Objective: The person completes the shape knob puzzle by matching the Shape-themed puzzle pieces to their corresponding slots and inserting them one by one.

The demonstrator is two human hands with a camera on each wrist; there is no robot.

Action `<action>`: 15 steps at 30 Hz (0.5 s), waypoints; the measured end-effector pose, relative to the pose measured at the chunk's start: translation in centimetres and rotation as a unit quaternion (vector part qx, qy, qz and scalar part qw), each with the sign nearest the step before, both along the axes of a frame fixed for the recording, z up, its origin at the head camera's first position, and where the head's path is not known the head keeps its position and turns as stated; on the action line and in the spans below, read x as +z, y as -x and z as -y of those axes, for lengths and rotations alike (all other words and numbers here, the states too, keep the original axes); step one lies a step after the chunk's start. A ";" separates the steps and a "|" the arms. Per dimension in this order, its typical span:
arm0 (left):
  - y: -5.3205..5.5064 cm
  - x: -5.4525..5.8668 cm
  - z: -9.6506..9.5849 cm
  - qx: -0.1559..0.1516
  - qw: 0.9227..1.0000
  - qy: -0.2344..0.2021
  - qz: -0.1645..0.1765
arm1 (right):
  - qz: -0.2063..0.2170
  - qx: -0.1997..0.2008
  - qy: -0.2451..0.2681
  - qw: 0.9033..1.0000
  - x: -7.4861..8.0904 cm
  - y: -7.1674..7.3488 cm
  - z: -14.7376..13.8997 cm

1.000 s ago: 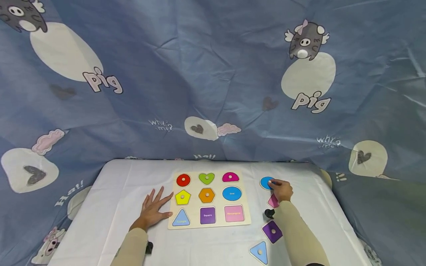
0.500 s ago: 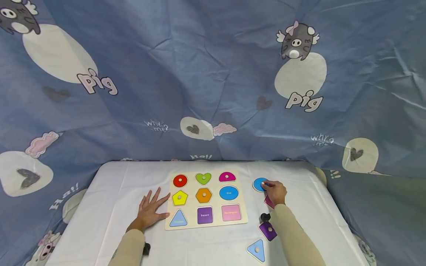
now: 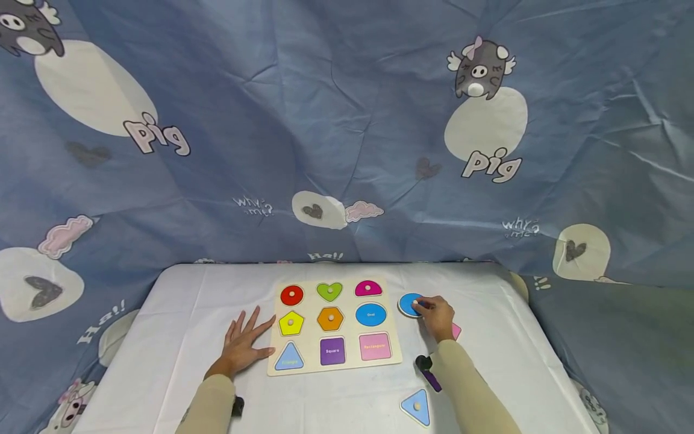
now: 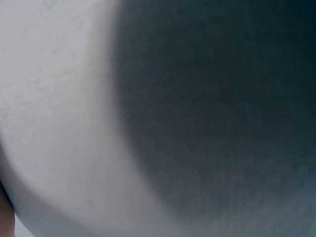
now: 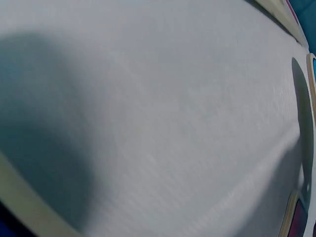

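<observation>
My right hand [image 3: 437,316] pinches the small knob of a blue oval puzzle piece [image 3: 405,304], just right of the wooden shape board [image 3: 399,360]. In the right wrist view that piece's edge [image 5: 311,84] hangs above its shadow on the cloth. My left hand [image 3: 242,348] lies with fingers spread, its tips touching the board's left edge. Knobbed pieces such as the red circle [image 3: 292,295], green heart [image 3: 329,292] and orange hexagon [image 3: 331,318] sit in the board. Printed knobless spaces show for the oval [image 3: 371,314], square [image 3: 332,351], rectangle [image 3: 375,346] and triangle [image 3: 289,357].
A light blue triangle piece [image 3: 416,408] lies at the front right. A purple piece [image 3: 432,380] and a pink piece [image 3: 456,330] are partly hidden by my right arm. White cloth [image 3: 325,404] covers the table, and a blue patterned curtain [image 3: 325,120] stands behind.
My right hand has lifted the blue oval piece off the cloth and moved it left, closer to the board. The left hand stays at the board's edge. The head view has shifted slightly.
</observation>
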State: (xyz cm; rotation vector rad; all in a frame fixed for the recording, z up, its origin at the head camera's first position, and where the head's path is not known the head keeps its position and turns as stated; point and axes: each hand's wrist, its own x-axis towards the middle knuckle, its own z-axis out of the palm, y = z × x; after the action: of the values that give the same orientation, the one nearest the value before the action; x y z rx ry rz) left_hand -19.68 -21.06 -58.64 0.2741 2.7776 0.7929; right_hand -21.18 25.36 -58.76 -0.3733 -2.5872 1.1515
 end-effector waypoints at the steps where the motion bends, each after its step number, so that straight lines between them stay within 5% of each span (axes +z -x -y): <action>1: 0.0 0.0 0.0 -0.002 1.000 0.003 0.003 | -0.003 0.001 0.002 1.000 0.0 0.0 0.2; 15: 0.1 -0.2 0.1 -0.001 1.000 0.008 0.009 | -0.017 0.031 -0.010 0.999 1.0 -0.6 2.9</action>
State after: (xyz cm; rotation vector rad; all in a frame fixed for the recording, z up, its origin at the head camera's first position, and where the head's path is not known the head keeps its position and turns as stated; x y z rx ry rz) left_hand -19.81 -21.14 -58.81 0.2641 2.7656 0.7673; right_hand -20.58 22.44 -57.73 -0.2685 -2.5964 1.1422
